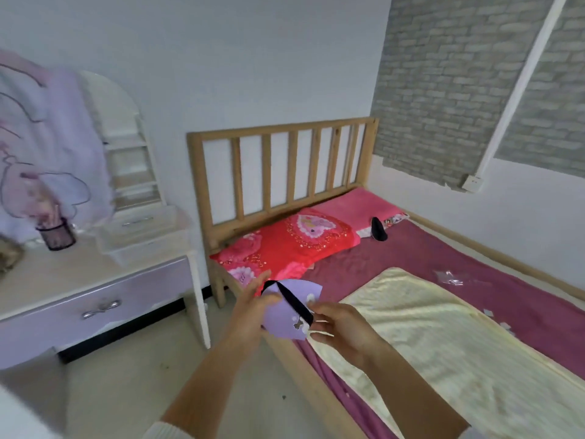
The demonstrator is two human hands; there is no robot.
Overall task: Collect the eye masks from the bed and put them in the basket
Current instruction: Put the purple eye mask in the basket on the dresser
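Observation:
A lilac eye mask [292,307] with a black strap across it is held up over the bed's near corner. My left hand [253,307] grips its left side and my right hand [337,324] holds its right edge. A second, black eye mask [378,229] lies on the maroon sheet by the pink pillow at the head of the bed [474,264]. No basket is in view.
A red pillow [285,245] sits against the wooden headboard [281,166]. A pale yellow blanket [443,343] covers the near bed. Left stands a lilac dresser [95,299] with a mesh pen cup [57,232] and clear trays. A small plastic wrapper [449,277] lies on the sheet.

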